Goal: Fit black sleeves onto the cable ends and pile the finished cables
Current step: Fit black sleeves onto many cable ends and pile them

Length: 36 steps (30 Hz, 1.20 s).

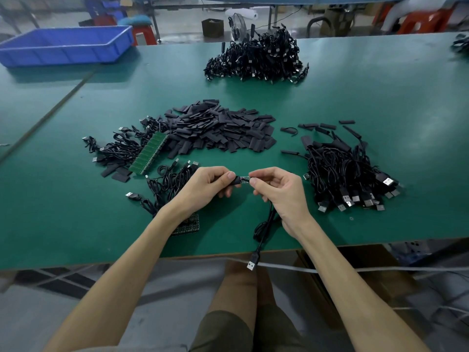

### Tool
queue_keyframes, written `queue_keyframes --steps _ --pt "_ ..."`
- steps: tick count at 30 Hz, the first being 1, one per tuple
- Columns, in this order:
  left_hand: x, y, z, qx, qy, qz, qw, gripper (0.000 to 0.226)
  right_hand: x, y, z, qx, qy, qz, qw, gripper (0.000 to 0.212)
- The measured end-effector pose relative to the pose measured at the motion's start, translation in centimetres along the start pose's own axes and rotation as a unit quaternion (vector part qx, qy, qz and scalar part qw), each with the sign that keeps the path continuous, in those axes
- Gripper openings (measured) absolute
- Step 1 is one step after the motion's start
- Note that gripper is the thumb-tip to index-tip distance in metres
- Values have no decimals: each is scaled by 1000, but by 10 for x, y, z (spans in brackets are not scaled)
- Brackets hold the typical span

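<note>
Between both hands the tiny cable end is hard to see; left hand fingers pinch the black sleeve, right hand fingers pinch the cable beside it.

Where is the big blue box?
In the head view, the blue box sits at the far left of the green table, well to the left of the farthest cable pile.

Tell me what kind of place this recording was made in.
Probably a factory assembly bench: a green worktable carries a heap of black sleeves, piles of USB cables and a blue parts bin.
</note>
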<state>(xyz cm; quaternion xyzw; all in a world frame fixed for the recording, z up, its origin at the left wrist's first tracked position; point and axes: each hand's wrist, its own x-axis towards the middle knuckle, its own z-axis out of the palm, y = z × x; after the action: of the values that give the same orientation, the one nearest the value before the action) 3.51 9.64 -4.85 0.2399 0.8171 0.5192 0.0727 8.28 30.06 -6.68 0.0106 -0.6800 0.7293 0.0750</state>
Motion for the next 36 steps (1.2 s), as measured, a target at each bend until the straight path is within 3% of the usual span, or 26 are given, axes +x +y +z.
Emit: queue_keyframes --steps 25,36 --pt "0 -2 0 -54 104 -32 993 26 1 -1 -1 49 53 1 997 9" --pt "1 -2 1 -57 62 -24 996 43 0 -4 0 38 24 -8 999 15"
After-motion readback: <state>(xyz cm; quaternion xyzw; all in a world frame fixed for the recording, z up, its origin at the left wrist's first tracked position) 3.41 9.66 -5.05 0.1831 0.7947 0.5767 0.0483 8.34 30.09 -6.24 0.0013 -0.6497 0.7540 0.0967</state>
